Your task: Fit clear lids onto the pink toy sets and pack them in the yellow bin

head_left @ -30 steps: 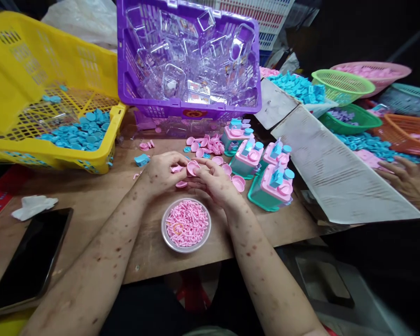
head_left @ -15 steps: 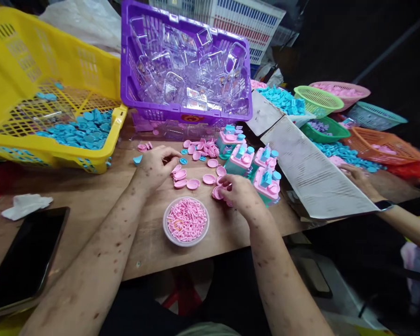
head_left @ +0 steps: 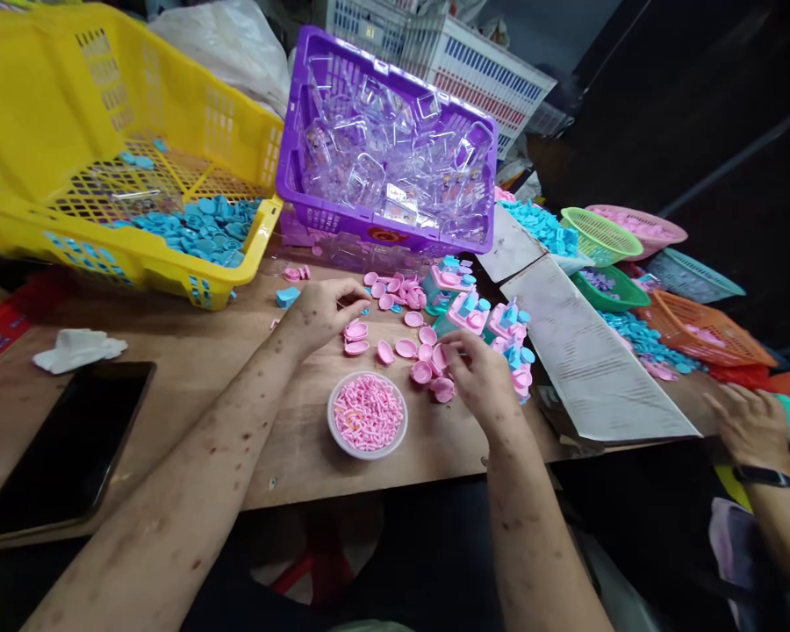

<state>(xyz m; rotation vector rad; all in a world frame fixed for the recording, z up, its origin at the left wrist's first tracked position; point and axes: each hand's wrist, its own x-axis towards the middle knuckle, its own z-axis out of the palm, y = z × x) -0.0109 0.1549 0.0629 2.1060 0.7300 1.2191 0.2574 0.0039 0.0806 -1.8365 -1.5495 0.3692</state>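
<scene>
My left hand [head_left: 322,314] is over the wooden table with thumb and index finger pinched together. Right at those fingertips lies a small blue disc [head_left: 366,311]; whether it is gripped I cannot tell. My right hand [head_left: 479,373] curls its fingers onto a small pink oval dish [head_left: 439,357] at the edge of a loose group. More pink oval dishes [head_left: 406,348] lie between the hands, and a heap of them [head_left: 405,290] sits farther back. Several pink-and-teal toy units [head_left: 469,312] with blue tops stand just beyond my right hand.
A bowl of small pink pieces [head_left: 369,414] stands near the table's front edge. A phone [head_left: 69,448] lies left. Behind are a yellow crate [head_left: 237,272] and a purple crate [head_left: 388,230] of clear plastic parts. A white board [head_left: 592,351] separates a co-worker's hand [head_left: 754,426] at right.
The view has shifted, moving the scene lower and rightward. My left hand's fingers have closed together near the blue disc. The pink dishes by my right hand are more spread out.
</scene>
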